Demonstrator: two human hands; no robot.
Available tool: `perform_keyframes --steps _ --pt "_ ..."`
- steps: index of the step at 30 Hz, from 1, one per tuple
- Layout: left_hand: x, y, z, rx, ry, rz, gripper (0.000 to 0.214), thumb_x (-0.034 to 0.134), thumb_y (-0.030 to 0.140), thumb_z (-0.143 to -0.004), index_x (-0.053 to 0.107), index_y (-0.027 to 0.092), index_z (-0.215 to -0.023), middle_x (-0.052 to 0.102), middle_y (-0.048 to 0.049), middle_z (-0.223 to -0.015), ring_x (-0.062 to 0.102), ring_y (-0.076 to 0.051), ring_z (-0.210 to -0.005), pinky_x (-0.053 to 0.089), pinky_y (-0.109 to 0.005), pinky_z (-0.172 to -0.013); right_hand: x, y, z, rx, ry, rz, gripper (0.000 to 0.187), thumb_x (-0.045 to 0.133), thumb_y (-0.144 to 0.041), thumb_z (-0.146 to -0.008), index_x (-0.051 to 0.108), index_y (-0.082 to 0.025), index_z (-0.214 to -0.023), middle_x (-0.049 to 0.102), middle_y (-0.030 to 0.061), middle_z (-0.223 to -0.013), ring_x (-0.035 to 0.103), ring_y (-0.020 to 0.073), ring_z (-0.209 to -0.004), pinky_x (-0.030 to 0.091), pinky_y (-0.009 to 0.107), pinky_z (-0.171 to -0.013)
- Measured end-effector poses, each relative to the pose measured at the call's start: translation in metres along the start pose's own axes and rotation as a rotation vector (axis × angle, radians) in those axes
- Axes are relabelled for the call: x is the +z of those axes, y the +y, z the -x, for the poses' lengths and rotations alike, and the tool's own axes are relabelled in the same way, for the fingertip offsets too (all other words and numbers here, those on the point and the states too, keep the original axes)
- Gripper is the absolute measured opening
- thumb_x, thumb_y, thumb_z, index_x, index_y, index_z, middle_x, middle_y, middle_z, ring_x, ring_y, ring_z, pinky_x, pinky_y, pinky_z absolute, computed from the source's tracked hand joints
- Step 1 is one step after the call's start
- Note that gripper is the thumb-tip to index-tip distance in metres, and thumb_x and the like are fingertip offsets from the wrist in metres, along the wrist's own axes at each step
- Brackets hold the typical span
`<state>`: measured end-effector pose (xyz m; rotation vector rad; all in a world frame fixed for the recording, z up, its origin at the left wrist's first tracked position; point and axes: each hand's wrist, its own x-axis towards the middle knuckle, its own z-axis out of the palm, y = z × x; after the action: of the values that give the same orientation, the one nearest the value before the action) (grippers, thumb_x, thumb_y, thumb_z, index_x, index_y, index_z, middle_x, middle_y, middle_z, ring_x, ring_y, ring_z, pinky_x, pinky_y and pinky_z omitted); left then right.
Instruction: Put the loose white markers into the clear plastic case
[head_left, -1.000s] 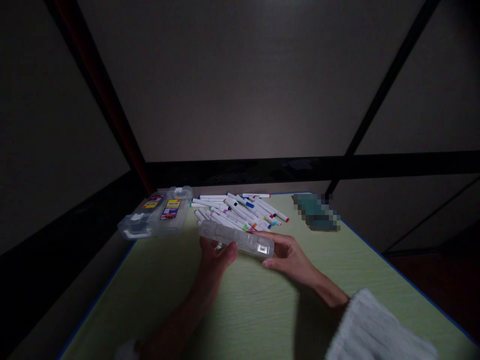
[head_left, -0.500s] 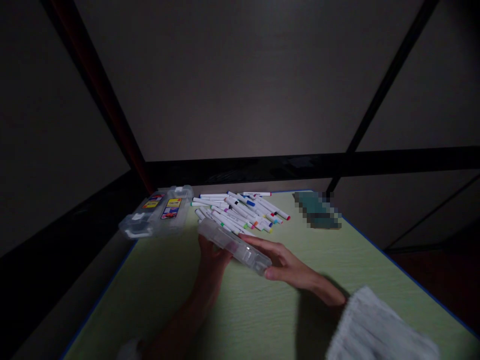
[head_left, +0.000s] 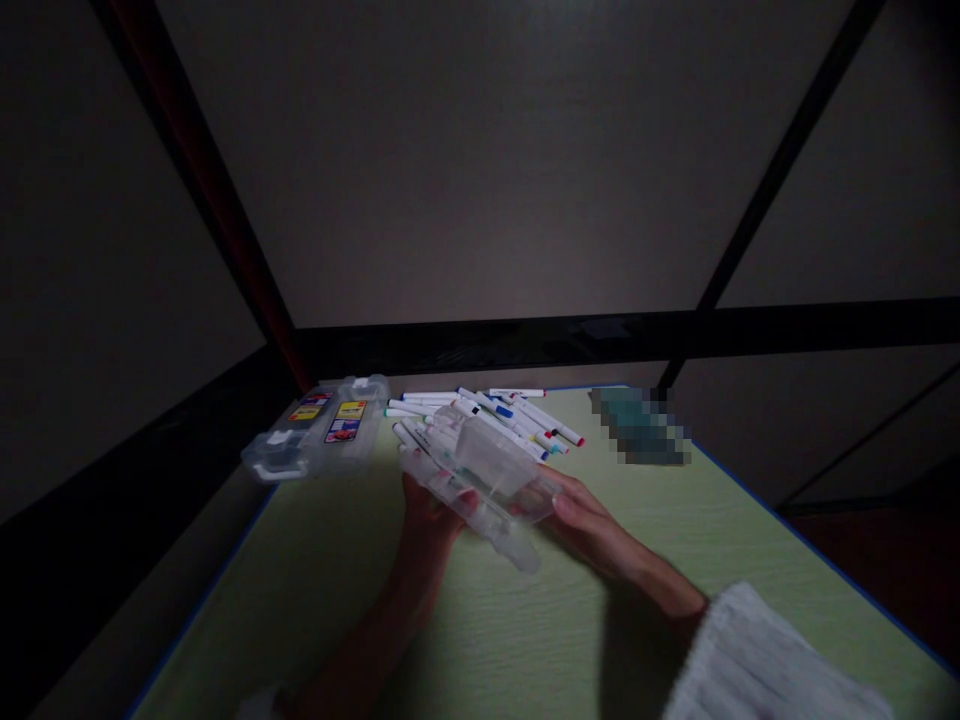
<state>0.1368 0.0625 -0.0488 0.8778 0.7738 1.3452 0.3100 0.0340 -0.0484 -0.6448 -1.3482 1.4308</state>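
Note:
A clear plastic case [head_left: 499, 460] is held up over the table, its two halves parted. My left hand [head_left: 435, 510] grips the near half from below and the left, the thumb over its edge. On the other side, my right hand [head_left: 581, 505] has its fingers closed on the right end of the far half. Right behind the case lies a loose pile of white markers [head_left: 525, 415] with coloured ends, partly hidden by the plastic. Whether anything sits inside the case is hard to make out.
Another clear plastic case [head_left: 360, 440], with colourful labels, lies spread at the table's left back corner. A pixelated greenish flat object [head_left: 641, 425] is at the right back. The pale green table [head_left: 525, 640] has blue edges; a panelled wall [head_left: 495, 200] stands behind it.
The case in my hands has gone from closed to opened, its far half lifted away from the near half. My right hand has shifted slightly right along with that half.

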Motion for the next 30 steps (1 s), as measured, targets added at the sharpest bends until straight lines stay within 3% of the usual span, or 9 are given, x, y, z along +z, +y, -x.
perform_keyframes --steps 2,6,10,12,16,20,25,30 --pt "-0.005 -0.006 -0.008 -0.012 -0.001 0.018 0.08 0.078 0.033 -0.045 0.034 0.031 -0.113 0.047 -0.0042 -0.105 0.052 -0.021 -0.094 0.048 -0.032 -0.071 0.0 -0.001 -0.001 0.036 0.041 -0.085 0.055 0.058 -0.055 -0.072 0.055 -0.022 -0.116 0.053 0.0091 -0.123 0.046 0.0253 -0.113 0.035 0.043 -0.093" --pt "-0.014 -0.017 -0.021 -0.072 0.042 0.032 0.096 0.082 0.031 -0.028 0.035 0.032 -0.112 0.048 -0.0029 -0.101 0.056 -0.023 -0.087 0.051 -0.035 -0.066 -0.002 -0.004 -0.003 0.096 0.182 -0.265 0.051 0.059 -0.056 -0.07 0.059 -0.023 -0.108 0.059 0.0079 -0.115 0.054 0.0223 -0.104 0.04 0.039 -0.09" --pt "-0.011 -0.012 -0.01 -0.009 0.004 0.099 0.099 0.082 0.036 -0.03 0.034 0.032 -0.116 0.05 -0.0017 -0.096 0.058 -0.026 -0.09 0.05 -0.039 -0.073 -0.008 -0.006 -0.005 0.127 0.28 -0.451 0.04 0.054 -0.052 -0.076 0.06 -0.022 -0.101 0.066 0.0049 -0.095 0.062 0.0173 -0.085 0.046 0.036 -0.083" --pt "-0.007 -0.006 0.001 -0.064 -0.053 0.074 0.09 0.08 0.038 -0.041 0.034 0.034 -0.119 0.051 -0.003 -0.105 0.06 -0.026 -0.09 0.05 -0.04 -0.076 -0.01 -0.007 -0.006 0.132 0.314 -0.519 0.035 0.05 -0.049 -0.08 0.059 -0.02 -0.097 0.068 0.0045 -0.087 0.064 0.0164 -0.078 0.048 0.037 -0.08" --pt "-0.001 0.001 0.01 -0.033 -0.052 0.064 0.086 0.079 0.043 -0.041 0.041 0.035 -0.118 0.054 -0.0029 -0.111 0.06 -0.027 -0.091 0.05 -0.039 -0.076 -0.014 -0.007 -0.009 0.155 0.374 -0.609 0.036 0.04 -0.048 -0.086 0.058 -0.018 -0.093 0.068 0.0054 -0.076 0.065 0.0179 -0.071 0.049 0.04 -0.078" --pt "0.002 0.003 0.004 -0.063 -0.12 0.061 0.106 0.081 0.047 -0.021 0.044 0.033 -0.12 0.057 -0.0065 -0.113 0.061 -0.03 -0.087 0.051 -0.04 -0.07 -0.017 -0.009 -0.01 0.164 0.402 -0.658 0.038 0.035 -0.048 -0.088 0.058 -0.018 -0.087 0.069 0.0066 -0.079 0.066 0.0179 -0.071 0.049 0.04 -0.077" --pt "0.003 0.014 0.014 -0.126 -0.081 0.006 0.085 0.076 0.038 -0.043 0.045 0.037 -0.122 0.06 -0.0057 -0.112 0.058 -0.031 -0.096 0.049 -0.038 -0.066 -0.023 -0.011 -0.008 0.177 0.433 -0.643 0.04 0.037 -0.052 -0.084 0.06 -0.02 -0.079 0.069 0.0058 -0.078 0.065 0.0189 -0.074 0.049 0.039 -0.078" --pt "0.009 0.013 0.024 -0.086 -0.05 -0.041 0.074 0.07 0.036 -0.047 0.05 0.038 -0.118 0.066 -0.0035 -0.098 0.061 -0.026 -0.081 0.044 -0.028 -0.052 -0.035 -0.005 -0.006 0.121 0.389 -0.426 0.042 0.043 -0.056 -0.079 0.06 -0.019 -0.088 0.068 0.01 -0.086 0.063 0.0236 -0.086 0.048 0.043 -0.076"
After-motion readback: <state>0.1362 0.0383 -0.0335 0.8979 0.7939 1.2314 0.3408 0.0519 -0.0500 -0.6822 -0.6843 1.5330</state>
